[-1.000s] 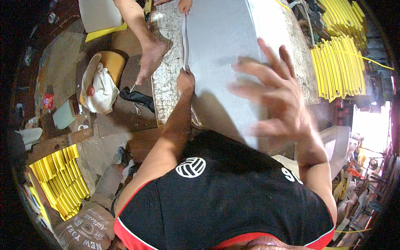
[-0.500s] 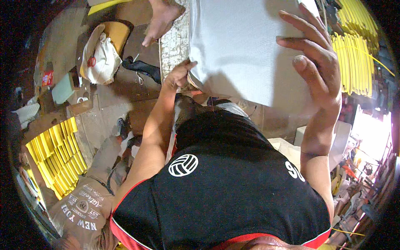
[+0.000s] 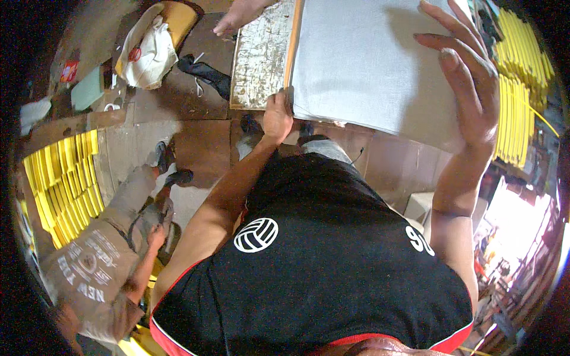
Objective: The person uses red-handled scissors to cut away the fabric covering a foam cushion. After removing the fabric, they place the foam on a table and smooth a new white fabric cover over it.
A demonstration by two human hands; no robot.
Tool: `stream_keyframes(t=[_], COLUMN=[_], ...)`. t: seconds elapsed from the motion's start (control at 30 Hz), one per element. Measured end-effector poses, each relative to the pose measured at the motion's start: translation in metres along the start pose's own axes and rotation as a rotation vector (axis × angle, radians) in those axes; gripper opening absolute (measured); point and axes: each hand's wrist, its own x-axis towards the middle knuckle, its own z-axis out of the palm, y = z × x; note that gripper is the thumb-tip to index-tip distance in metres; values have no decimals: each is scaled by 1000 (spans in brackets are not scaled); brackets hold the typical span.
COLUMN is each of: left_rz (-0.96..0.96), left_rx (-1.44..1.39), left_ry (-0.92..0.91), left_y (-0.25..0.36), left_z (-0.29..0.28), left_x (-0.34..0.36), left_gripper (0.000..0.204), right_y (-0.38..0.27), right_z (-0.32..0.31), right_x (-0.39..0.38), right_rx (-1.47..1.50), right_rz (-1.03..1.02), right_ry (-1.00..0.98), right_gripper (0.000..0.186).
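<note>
A pale grey-white cloth (image 3: 362,65) lies spread over a flat board whose orange-brown edge (image 3: 293,41) shows on the left. My left hand (image 3: 277,120) is closed at the near left corner of this board, fingers curled over its edge; a small dark patch beside the fingertips is too unclear to name. Over the right part of the cloth, my right hand (image 3: 472,95) is open with fingers spread, casting a shadow on it. I cannot tell whether it touches the cloth. Under the board is a worn white-topped table (image 3: 256,74).
Another person's hand (image 3: 240,15) reaches in at the table's far left. A co-worker in a brown shirt (image 3: 95,267) is at lower left. Yellow stacks stand at left (image 3: 65,184) and right (image 3: 513,118). A white cloth bag (image 3: 145,53) and a black strap-like item (image 3: 205,77) lie to the left.
The board's orange-brown edge and more of the white tabletop now show. My left hand has shifted right along the near edge. The right hand stays open. The co-worker's arm has come into sight.
</note>
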Motion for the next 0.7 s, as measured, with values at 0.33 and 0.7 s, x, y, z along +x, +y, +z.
stream_keyframes(t=[0.33,0.7], left_rz=[-287,297], left_rx=[-170,656], left_ry=[11,-186], left_y=[-10,33], left_z=[6,-35], left_x=[-17,-18], left_gripper=[30,48], right_y=[42,29], right_z=[27,2], right_x=[-3,-36], right_rx=[271,305], right_rz=[-534,-140], right_ry=[252,171], right_gripper=[35,36])
